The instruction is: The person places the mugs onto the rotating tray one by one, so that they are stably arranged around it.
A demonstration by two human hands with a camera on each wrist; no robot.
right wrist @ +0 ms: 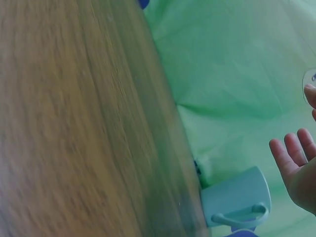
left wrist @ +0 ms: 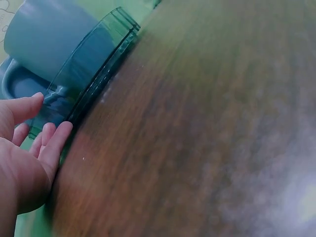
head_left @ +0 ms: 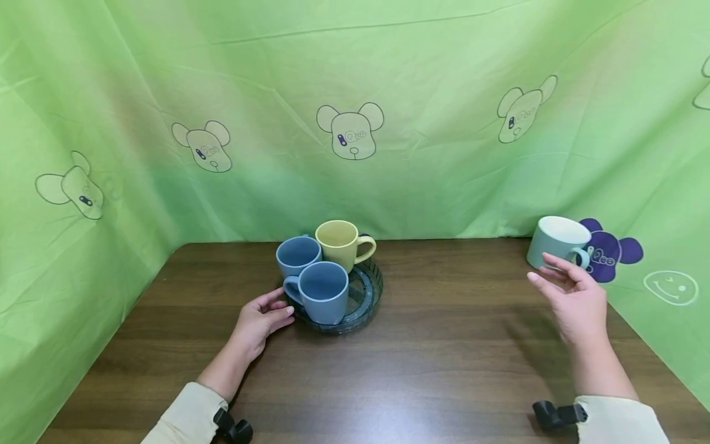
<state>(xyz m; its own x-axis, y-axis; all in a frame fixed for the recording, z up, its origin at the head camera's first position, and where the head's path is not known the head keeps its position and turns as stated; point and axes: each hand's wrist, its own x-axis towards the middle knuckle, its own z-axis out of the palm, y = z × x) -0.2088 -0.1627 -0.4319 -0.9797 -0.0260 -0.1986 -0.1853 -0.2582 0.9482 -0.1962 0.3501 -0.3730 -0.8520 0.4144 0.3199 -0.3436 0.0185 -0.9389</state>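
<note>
A round clear glass tray (head_left: 370, 313) on the left half of the table bears a grey-blue mug (head_left: 327, 296) at its front, a blue mug (head_left: 294, 262) behind it and a yellow mug (head_left: 339, 245) at the back. My left hand (head_left: 259, 325) is at the tray's left edge, fingers extended and thumb beside the front mug's handle. In the left wrist view, its fingertips (left wrist: 64, 127) meet the tray's outer side. At the back right stands a teal mug (head_left: 546, 246), its handle turned right. My right hand (head_left: 579, 305) hovers just in front of this mug, fingers spread, holding nothing.
The brown wooden table (head_left: 421, 370) runs back to a green cloth (head_left: 432, 185) printed with bear heads, which hangs behind and along both sides. Black wrist mounts (head_left: 557, 415) sit at both cuffs.
</note>
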